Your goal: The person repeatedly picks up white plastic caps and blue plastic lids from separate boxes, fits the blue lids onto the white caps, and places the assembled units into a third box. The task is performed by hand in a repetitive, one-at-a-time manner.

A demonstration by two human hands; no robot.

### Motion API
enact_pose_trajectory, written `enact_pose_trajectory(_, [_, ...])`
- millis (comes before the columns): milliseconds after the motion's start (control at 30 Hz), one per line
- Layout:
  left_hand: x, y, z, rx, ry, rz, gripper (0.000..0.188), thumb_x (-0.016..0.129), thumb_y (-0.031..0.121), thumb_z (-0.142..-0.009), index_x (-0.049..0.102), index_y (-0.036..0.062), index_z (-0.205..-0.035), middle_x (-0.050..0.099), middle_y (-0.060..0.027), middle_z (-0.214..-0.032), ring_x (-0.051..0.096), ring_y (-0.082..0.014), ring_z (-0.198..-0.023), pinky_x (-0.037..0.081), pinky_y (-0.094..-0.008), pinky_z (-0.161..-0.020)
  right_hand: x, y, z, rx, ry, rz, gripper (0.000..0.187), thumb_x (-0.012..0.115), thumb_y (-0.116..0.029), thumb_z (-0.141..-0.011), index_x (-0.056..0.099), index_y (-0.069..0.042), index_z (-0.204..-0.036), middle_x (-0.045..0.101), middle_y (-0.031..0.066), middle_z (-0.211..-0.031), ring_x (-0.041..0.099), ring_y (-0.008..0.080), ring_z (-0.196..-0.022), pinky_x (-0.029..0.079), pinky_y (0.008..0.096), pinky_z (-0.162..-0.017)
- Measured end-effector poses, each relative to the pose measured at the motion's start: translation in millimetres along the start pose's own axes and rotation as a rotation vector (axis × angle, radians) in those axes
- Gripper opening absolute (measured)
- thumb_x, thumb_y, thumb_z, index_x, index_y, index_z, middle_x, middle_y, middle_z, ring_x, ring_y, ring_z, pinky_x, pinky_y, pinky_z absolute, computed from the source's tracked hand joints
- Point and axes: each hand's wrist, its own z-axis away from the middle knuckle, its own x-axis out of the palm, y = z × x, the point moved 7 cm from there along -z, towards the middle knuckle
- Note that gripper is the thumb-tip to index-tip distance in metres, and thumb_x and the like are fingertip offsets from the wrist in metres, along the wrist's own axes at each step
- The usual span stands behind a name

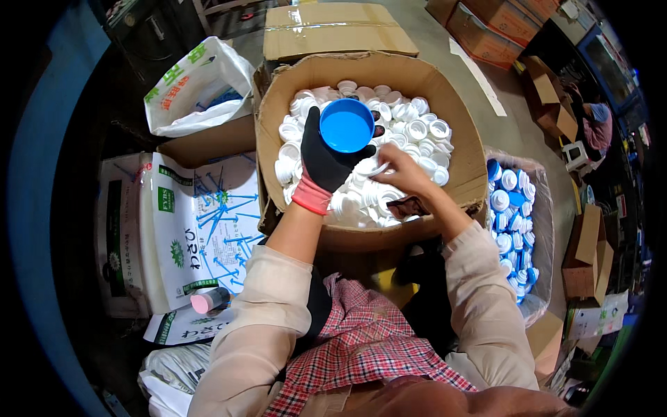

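Note:
My left hand (316, 161), in a black glove with a pink cuff, grips a round blue cap (347, 126) with its hollow side up. It is held above a large cardboard box (455, 194) full of loose white plastic caps (418, 131). Bare and just right of the blue cap, my right hand (406, 172) pinches a white cap (375, 169) between thumb and fingers. Below that hand, a small dark brown thing (408, 207) lies among the caps; its kind is unclear.
To the right stands a plastic-lined box of blue-and-white caps (511, 222). On the left, thin blue plastic pieces (219, 208) lie on printed white sacking, near a pink-ended cylinder (208, 300). A white sack (198, 87) sits farther back. Another person (596, 132) is at far right.

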Motion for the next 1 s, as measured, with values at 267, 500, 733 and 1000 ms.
enact_pose_trajectory(267, [50,-15,12,-0.39,-0.291,0.915,0.064,0.042,0.044,-0.098,0.029,0.0019,-0.144,0.043,-0.027,-0.14,0.049,-0.0425,-0.124,0.047,-0.0504,-0.097,-79,-44,76,-0.195,0.375,-0.596,0.085,0.078,0.002,-0.063,0.03,-0.014,-0.131,0.046,0.0103,-0.125,0.047,0.0224,-0.122,0.039,0.0372,-0.107])
enact_pose_trajectory(500, [69,-12,13,0.017,-0.277,-0.083,0.059,0.069,0.024,-0.083,0.043,-0.0011,-0.129,0.061,-0.0168,-0.116,0.062,-0.0287,-0.106,0.051,-0.0403,-0.089,-100,-36,106,-0.182,0.437,-0.502,0.074,0.078,-0.006,-0.067,0.04,-0.012,-0.129,0.046,0.009,-0.126,0.047,0.0237,-0.123,0.042,0.0426,-0.102])
enact_pose_trajectory(733, [97,-28,23,-0.03,-0.299,-0.197,0.056,0.073,0.01,-0.082,0.046,-0.0024,-0.129,0.059,-0.0154,-0.126,0.06,-0.0241,-0.111,0.05,-0.0358,-0.093,-100,-84,116,-0.417,0.495,0.06,0.071,0.078,-0.001,-0.068,0.05,-0.012,-0.132,0.047,0.0137,-0.125,0.052,0.0316,-0.112,0.046,0.0391,-0.095])
enact_pose_trajectory(1000, [109,-26,32,0.095,-0.335,-0.416,0.063,0.076,0.003,-0.077,0.047,0.002,-0.132,0.057,-0.0138,-0.126,0.059,-0.0231,-0.111,0.049,-0.0336,-0.093,-84,-78,111,-0.408,0.518,0.235,0.071,0.075,0.008,-0.062,0.053,-0.011,-0.126,0.052,0.0129,-0.124,0.054,0.0328,-0.108,0.049,0.0396,-0.088])
